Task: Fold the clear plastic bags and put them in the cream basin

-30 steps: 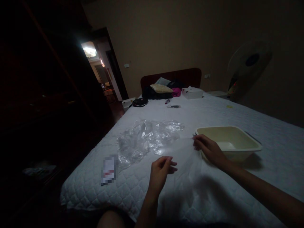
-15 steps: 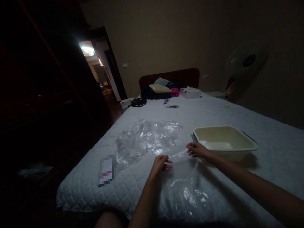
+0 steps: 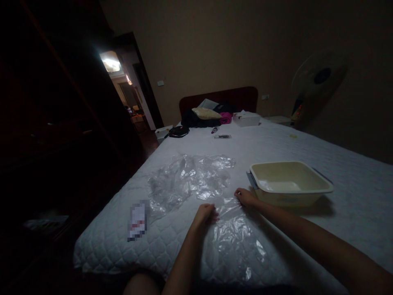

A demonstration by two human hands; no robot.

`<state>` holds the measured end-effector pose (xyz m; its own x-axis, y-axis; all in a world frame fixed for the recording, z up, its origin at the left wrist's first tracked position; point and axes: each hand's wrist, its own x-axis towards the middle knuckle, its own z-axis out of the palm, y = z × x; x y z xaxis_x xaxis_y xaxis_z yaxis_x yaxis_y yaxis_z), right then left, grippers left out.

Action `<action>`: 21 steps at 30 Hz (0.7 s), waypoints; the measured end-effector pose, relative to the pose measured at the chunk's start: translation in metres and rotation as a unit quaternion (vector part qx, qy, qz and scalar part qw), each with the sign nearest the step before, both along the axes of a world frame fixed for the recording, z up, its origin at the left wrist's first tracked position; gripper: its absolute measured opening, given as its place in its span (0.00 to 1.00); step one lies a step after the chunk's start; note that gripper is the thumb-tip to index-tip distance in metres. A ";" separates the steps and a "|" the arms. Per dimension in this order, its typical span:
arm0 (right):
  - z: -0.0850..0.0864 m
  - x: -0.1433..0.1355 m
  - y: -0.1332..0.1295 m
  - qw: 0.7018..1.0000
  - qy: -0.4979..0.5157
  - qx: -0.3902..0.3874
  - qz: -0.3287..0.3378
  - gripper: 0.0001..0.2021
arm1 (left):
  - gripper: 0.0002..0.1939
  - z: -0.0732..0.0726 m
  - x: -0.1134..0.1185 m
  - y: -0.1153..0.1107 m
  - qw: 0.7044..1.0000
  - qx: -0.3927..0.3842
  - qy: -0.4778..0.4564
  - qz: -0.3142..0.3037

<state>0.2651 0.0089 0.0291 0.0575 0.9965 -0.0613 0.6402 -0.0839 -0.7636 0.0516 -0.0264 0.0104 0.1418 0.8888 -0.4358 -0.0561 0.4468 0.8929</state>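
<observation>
A clear plastic bag (image 3: 236, 237) lies crinkled over the front of the bed, its far edge between my two hands. My left hand (image 3: 208, 214) pinches that edge at its left corner, and my right hand (image 3: 245, 197) grips the right corner, close to a cream plastic basin (image 3: 290, 178) with grey handles. Beyond my hands, more clear plastic bags (image 3: 190, 178) are spread flat in an overlapping layer. To the left of my left hand lies a blurred-out white packet or card (image 3: 138, 221).
The bed (image 3: 110, 229) has a white quilted cover. Toward the headboard (image 3: 251, 96) are a white box (image 3: 246, 119), a pink roll (image 3: 226, 118), dark clothing and a black bag (image 3: 179, 131). A fan (image 3: 322, 76) stands at the right.
The bag has come down flatter onto the bed between my hands. My right hand has shifted slightly left, and its fingers are closer together. The basin stays where it was.
</observation>
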 end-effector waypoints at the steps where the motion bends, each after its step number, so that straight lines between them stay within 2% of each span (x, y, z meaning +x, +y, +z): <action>1: -0.001 0.001 0.001 1.000 -0.009 0.007 0.003 0.05 | 0.17 -0.002 0.000 0.001 1.000 0.002 0.005 0.000; 8: -0.009 0.006 -0.003 0.995 -0.092 0.020 0.010 0.09 | 0.19 -0.019 0.000 0.007 0.999 0.003 0.044 -0.016; 13: -0.001 0.004 -0.020 0.986 -0.143 0.077 0.019 0.14 | 0.20 -0.028 -0.001 0.010 0.997 0.011 0.072 -0.013; 15: 0.000 0.001 -0.034 0.975 -0.173 0.123 0.072 0.16 | 0.21 -0.028 -0.002 0.010 0.997 0.014 0.077 -0.012; 18: -0.008 0.000 -0.054 0.931 -0.252 0.181 0.191 0.19 | 0.22 -0.025 -0.003 0.008 0.997 0.015 0.078 -0.012; 21: -0.020 0.003 -0.067 0.903 -0.307 0.171 0.245 0.23 | 0.21 -0.021 -0.003 0.007 0.997 0.017 0.073 -0.011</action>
<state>0.2683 -0.0578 0.0091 -0.4782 0.8655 0.1488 0.8478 0.4992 -0.1791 0.0484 -0.0192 -0.0109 0.0994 0.9003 -0.4238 0.0852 0.4167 0.9051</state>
